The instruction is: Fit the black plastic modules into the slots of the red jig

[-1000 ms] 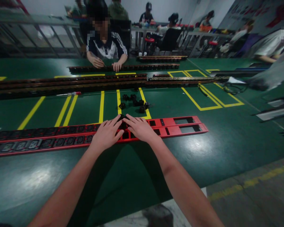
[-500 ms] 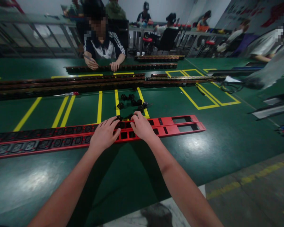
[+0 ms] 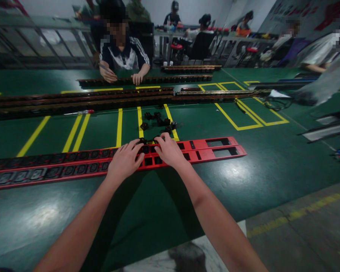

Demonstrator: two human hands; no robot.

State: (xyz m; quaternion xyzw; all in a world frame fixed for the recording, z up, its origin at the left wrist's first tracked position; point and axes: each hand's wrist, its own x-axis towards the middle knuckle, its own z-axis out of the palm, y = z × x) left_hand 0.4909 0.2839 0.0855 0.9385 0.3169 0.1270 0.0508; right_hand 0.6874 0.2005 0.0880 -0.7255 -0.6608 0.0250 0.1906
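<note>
Two long red strips [image 3: 212,151] lie side by side across the green table, their left parts filled with black sockets and their right ends showing bare cut-outs. My left hand [image 3: 125,160] and my right hand [image 3: 170,152] rest palm-down on the strips near the middle, fingertips at the far strip's edge, where a small black socket [image 3: 149,141] sits between them. I cannot tell whether either hand grips it. A small pile of loose black sockets [image 3: 158,121] lies just beyond my hands, between yellow floor-tape lines.
Long dark strips [image 3: 82,100] run across the table further back. A person in a dark striped top [image 3: 124,56] works on another strip opposite. Cables [image 3: 274,104] and grey rails [image 3: 325,132] lie to the right. The table's near edge drops to the floor at the lower right.
Both hands slid slightly away from me, from covering both strips to the far strip's edge. The person opposite lifted a hand holding a thin tool.
</note>
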